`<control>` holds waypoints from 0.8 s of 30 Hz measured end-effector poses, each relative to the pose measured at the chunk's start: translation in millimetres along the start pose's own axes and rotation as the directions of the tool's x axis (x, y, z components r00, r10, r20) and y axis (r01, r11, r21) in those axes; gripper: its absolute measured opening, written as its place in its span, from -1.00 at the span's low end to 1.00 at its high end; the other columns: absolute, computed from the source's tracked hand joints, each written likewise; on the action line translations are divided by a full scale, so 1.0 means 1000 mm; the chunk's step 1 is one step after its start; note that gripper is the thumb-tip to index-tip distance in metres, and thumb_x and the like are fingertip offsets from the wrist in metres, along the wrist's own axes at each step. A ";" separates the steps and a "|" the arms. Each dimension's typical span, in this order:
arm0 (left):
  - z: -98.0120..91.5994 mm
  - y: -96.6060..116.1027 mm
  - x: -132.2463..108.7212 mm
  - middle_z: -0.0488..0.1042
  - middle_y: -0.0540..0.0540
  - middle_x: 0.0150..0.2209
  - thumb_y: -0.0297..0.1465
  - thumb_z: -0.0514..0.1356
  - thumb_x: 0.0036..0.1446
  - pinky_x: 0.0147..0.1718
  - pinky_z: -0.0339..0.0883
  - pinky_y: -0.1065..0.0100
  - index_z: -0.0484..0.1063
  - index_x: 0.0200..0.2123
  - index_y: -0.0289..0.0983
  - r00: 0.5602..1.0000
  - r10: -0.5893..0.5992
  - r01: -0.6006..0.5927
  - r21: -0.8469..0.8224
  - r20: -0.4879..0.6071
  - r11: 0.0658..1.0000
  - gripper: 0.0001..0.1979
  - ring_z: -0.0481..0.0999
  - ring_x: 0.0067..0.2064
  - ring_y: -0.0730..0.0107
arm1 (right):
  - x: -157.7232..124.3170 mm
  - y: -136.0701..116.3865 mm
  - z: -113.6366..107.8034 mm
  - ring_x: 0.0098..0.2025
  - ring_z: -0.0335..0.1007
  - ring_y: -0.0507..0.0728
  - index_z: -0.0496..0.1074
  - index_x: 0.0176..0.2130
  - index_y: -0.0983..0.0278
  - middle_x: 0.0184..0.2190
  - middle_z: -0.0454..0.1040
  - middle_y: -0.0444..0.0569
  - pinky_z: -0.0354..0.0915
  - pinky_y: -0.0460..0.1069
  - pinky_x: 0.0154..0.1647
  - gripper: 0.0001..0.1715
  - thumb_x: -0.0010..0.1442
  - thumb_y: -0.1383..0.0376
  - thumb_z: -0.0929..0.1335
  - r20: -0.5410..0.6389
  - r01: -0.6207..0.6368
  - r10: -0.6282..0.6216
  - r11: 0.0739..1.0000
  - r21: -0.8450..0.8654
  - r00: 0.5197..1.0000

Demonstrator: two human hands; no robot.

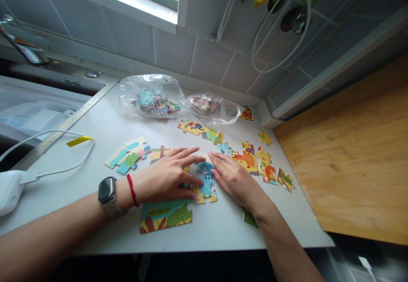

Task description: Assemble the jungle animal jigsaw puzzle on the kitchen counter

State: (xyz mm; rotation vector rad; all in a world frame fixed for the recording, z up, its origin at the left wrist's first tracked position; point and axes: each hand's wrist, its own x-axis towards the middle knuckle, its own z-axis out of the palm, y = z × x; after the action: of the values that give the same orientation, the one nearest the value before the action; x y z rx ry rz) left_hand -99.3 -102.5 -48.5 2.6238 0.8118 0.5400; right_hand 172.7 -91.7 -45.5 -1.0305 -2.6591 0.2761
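A joined pair of jigsaw puzzle pieces with a blue elephant (206,172) lies flat between my hands. My left hand (174,171), fingers spread, reaches over from the left, its fingertips at that section's left edge. From the right my right hand (234,178) rests with fingers stretched out, the tips at the upper right edge of the elephant section. Below my left hand is a joined crocodile section (165,216), partly covered by the hand. Beside my right hand lies a lion section (247,160). Under my right wrist a green piece (249,218) is mostly hidden.
Clear plastic bags (153,97) of puzzle pieces stand at the back. Loose pieces (267,171) lie on the right, a pale blue-green section (127,156) on the left. A white charger (11,190) with cable and a sink (63,103) are leftward; a wooden board (353,154) borders the right.
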 end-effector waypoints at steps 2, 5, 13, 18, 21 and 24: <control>0.003 0.001 0.000 0.38 -0.12 0.35 -0.09 0.38 0.22 0.33 0.17 -0.28 0.68 -0.04 0.02 1.000 -0.009 0.010 0.010 -0.019 1.000 -0.72 0.26 0.41 -0.32 | 0.000 0.002 0.000 0.33 0.40 0.31 0.21 0.46 0.19 0.28 0.48 0.13 0.42 0.30 0.33 -0.34 0.45 0.31 0.32 0.011 0.010 -0.010 1.000 0.017 1.000; 0.008 0.005 0.002 0.42 -0.13 0.32 -0.01 0.40 0.17 0.33 0.15 -0.28 0.67 -0.05 -0.01 0.998 -0.044 0.045 0.025 -0.033 0.999 -0.66 0.29 0.40 -0.30 | 0.000 0.002 0.001 0.34 0.38 0.33 0.28 0.42 0.20 0.28 0.49 0.11 0.40 0.32 0.35 -0.36 0.43 0.31 0.35 0.025 0.021 -0.022 1.000 0.016 0.999; 0.011 0.014 0.005 0.46 -0.24 0.25 0.02 0.37 0.16 0.26 0.22 -0.22 0.56 -0.04 -0.17 0.995 -0.094 0.097 0.050 -0.044 0.994 -0.53 0.37 0.32 -0.25 | -0.001 -0.005 0.002 0.30 0.42 0.33 -0.10 0.55 0.24 0.30 0.43 0.25 0.44 0.26 0.29 -0.16 0.46 0.30 0.30 -0.018 -0.014 0.014 1.000 0.005 1.000; 0.008 0.017 0.005 0.47 -0.31 0.21 0.19 0.35 0.06 0.23 0.24 -0.14 0.41 -0.08 -0.23 0.987 -0.118 0.119 0.001 -0.106 0.993 -0.36 0.39 0.28 -0.22 | 0.000 -0.003 0.000 0.28 0.44 0.32 -0.09 0.55 0.22 0.26 0.46 0.25 0.46 0.26 0.27 -0.20 0.48 0.31 0.26 -0.032 -0.006 0.006 1.000 0.025 0.999; 0.009 0.019 0.005 0.45 -0.31 0.22 0.04 0.41 0.07 0.21 0.25 -0.11 0.36 -0.02 -0.23 0.979 -0.161 0.162 0.001 -0.122 0.987 -0.39 0.37 0.28 -0.20 | 0.001 0.000 -0.001 0.29 0.44 0.30 0.16 0.48 0.22 0.23 0.51 0.17 0.43 0.26 0.31 -0.32 0.45 0.34 0.30 -0.031 0.044 -0.042 0.997 0.067 0.999; 0.010 0.020 0.005 0.45 -0.28 0.23 -0.06 0.40 0.10 0.25 0.20 -0.11 0.31 0.15 -0.23 0.982 -0.161 0.162 0.003 -0.098 0.987 -0.34 0.34 0.31 -0.18 | 0.003 0.001 -0.001 0.25 0.47 0.28 0.39 0.34 0.25 0.20 0.55 0.14 0.44 0.26 0.30 -0.46 0.42 0.39 0.32 -0.053 0.121 -0.115 0.985 0.122 0.992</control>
State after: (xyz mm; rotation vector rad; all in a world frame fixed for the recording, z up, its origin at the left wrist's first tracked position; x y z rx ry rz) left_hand -81.8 -117.2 -47.5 2.5281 1.0502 0.6236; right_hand 172.0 -88.8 -44.1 -0.8279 -2.6119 0.3845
